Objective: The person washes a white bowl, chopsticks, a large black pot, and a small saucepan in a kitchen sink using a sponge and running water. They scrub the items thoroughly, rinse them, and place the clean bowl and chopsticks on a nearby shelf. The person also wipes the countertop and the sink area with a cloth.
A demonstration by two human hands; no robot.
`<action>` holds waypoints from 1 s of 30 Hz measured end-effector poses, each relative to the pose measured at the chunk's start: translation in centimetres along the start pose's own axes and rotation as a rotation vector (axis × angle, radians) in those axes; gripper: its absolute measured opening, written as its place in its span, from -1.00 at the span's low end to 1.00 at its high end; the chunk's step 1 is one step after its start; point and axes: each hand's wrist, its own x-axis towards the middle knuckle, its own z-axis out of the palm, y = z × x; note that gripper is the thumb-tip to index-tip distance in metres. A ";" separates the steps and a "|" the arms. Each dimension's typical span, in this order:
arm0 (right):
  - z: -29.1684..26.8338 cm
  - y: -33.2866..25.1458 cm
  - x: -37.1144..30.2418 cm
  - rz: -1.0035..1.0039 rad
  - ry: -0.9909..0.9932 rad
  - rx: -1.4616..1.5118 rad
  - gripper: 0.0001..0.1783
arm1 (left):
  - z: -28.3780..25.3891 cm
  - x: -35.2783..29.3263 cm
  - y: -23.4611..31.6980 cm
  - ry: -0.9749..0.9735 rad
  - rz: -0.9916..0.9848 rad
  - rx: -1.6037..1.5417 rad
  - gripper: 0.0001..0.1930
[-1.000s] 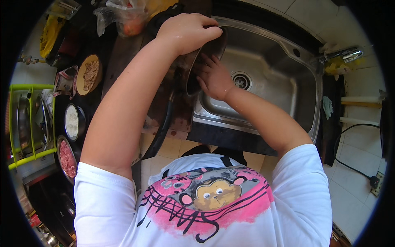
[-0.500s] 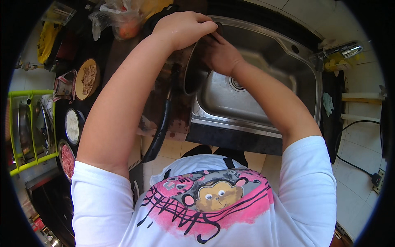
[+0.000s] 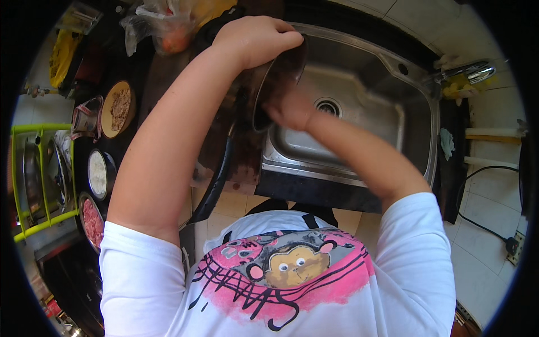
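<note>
A dark pan [image 3: 293, 59] is tipped on its side at the left edge of the steel sink [image 3: 393, 106], its opening turned toward the basin. Its long black handle [image 3: 220, 175] slants down toward me. At the far rim, my left hand [image 3: 258, 40] grips the pan, thumb over the edge. My right hand [image 3: 292, 108] is at the pan's near inner side, its fingers smeared by motion, and I cannot see whether anything is in them. Part of the pan is hidden behind my left hand and forearm.
Left of my left arm stand a bowl of brown crumbly food [image 3: 119, 109], a bowl of white food [image 3: 98, 173] and a bowl of pink minced meat [image 3: 91, 219]. A green dish rack [image 3: 42, 224] is beyond them. The faucet [image 3: 477, 72] is at the sink's right.
My right hand has moved toward me along the inside of the pan, from its far part to its near side. The pan has tilted slightly, and my left hand has shifted a little right.
</note>
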 end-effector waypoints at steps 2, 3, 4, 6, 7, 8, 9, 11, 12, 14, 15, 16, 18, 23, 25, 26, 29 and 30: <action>1.3 -0.2 -0.5 -0.062 0.088 0.181 -0.57 | -0.1 0.2 0.2 -0.016 0.028 -0.001 -0.55; 2.0 -0.4 -0.8 -0.093 0.130 0.274 -0.55 | -0.1 0.1 0.3 -0.027 0.042 -0.002 -0.56; 2.2 0.8 -0.4 -0.103 0.212 0.073 -0.56 | -0.3 0.1 0.3 -0.024 0.037 -0.018 -0.55; 2.0 4.2 0.7 -0.122 0.368 -0.328 -0.58 | -0.4 0.0 0.3 -0.033 0.038 -0.027 -0.55; 2.0 4.2 0.6 -0.097 0.369 -0.300 -0.59 | -0.4 0.1 0.3 -0.039 0.038 -0.032 -0.55; 1.8 4.2 0.4 -0.072 0.370 -0.272 -0.59 | -0.4 0.2 0.4 -0.027 0.043 -0.019 -0.55; 1.6 3.6 0.3 -0.058 0.372 -0.238 -0.59 | -0.4 0.2 0.4 -0.016 0.035 -0.004 -0.54; 3.3 0.2 0.2 -0.023 0.310 0.199 -0.59 | 0.0 0.7 0.5 -0.023 0.038 -0.004 -0.53; 3.5 -0.9 0.2 -0.007 0.277 0.415 -0.59 | 0.0 0.8 0.4 -0.037 0.034 -0.015 -0.53; 2.7 0.4 -0.2 -0.089 0.249 0.190 -0.61 | 0.0 0.8 0.2 -0.043 0.032 -0.025 -0.53; 2.2 1.5 -0.1 -0.125 0.239 0.075 -0.61 | 0.1 0.9 0.1 -0.033 0.039 -0.020 -0.52; 2.4 3.5 0.7 -0.149 0.350 -0.145 -0.64 | 0.1 0.9 0.1 -0.024 0.047 -0.018 -0.52; 2.7 4.6 1.4 -0.113 0.452 -0.140 -0.66 | 0.0 0.9 0.4 -0.019 0.054 -0.017 -0.52; 3.3 -0.7 0.9 -0.030 0.236 0.278 -0.65 | -0.1 1.0 0.3 -0.041 0.025 -0.007 -0.51; 1.1 -0.1 0.0 -0.061 0.112 0.118 -0.56 | -0.1 0.7 0.1 -0.037 0.031 -0.012 -0.51; 1.6 1.9 0.9 -0.086 0.097 -0.098 -0.56 | -0.1 0.6 0.1 -0.025 0.028 -0.016 -0.51; 3.3 5.4 1.9 -0.190 0.548 -0.225 -0.71 | -0.1 0.8 0.1 -0.005 0.035 -0.031 -0.51; 3.4 3.8 1.8 -0.125 0.458 -0.072 -0.71 | -0.2 0.7 0.1 -0.010 0.026 -0.027 -0.52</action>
